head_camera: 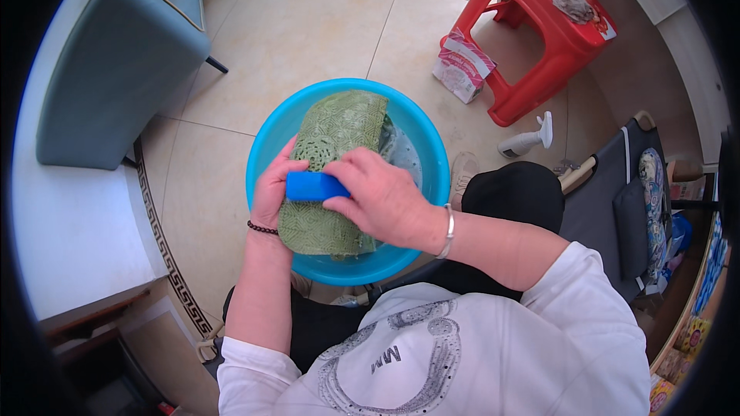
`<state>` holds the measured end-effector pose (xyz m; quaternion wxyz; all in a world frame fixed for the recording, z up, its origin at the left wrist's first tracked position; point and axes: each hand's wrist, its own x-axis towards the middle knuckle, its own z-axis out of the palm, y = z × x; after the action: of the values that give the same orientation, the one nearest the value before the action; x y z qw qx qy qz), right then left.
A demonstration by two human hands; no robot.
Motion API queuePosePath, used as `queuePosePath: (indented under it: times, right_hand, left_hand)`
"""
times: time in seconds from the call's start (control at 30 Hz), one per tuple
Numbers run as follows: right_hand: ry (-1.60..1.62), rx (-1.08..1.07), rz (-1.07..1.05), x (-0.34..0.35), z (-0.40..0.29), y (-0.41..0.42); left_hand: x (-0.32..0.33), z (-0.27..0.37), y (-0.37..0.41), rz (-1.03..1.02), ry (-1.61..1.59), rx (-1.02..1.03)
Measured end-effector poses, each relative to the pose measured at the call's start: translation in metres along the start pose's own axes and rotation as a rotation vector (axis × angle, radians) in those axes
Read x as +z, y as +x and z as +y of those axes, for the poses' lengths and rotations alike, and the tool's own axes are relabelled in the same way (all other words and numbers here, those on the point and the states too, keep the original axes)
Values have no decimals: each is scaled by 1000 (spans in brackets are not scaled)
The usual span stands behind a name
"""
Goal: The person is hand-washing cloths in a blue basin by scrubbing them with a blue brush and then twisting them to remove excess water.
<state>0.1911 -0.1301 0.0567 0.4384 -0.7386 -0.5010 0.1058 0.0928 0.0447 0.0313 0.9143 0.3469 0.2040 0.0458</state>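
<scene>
A green patterned cloth or mat (350, 118), with an openwork rosette, lies over a turquoise plastic basin (435, 144). It looks wet. My left hand (270, 185) grips its left edge, thumb on top and the other fingers underneath. In my right hand (390, 199) is a blue block-shaped tool (309, 186), pressed against the green piece just below the rosette. The tool's underside is hidden, so I cannot tell whether it has bristles. Pale cloudy liquid (407, 153) shows in the basin to the right of the green piece.
Right of the basin stand a pink-and-white box (462, 66), a red plastic stool (520, 29) with a crumpled cloth (571, 3) on it, and a white spray bottle (526, 140). A blue-grey chair (121, 75) is at left. A dark folding cot (595, 196) lies at right.
</scene>
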Motion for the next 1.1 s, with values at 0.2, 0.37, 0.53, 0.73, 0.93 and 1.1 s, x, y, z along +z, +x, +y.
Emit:
queuePosePath:
  times: [0.2,0.37,0.53,0.73,0.93,1.1]
  right_hand:
    - [-139,246,153,-9,32,33]
    - [36,180,89,-8,16,18]
    - [40,177,11,-12,8,8]
    - [-106,277,161,-24,24,23]
    - [-4,282,-24,-21,13,13]
    - [3,378,45,-34,32,23]
  left_hand:
    - [2,-3,1,59,-25,-4]
    - [3,-4,0,-1,-8,56]
    - [-36,0,11,165,-123,-120]
    - [10,-6,20,-88,1,-30]
    - [14,-3,15,-120,101,64]
    - [37,-6,16,-93,121,71]
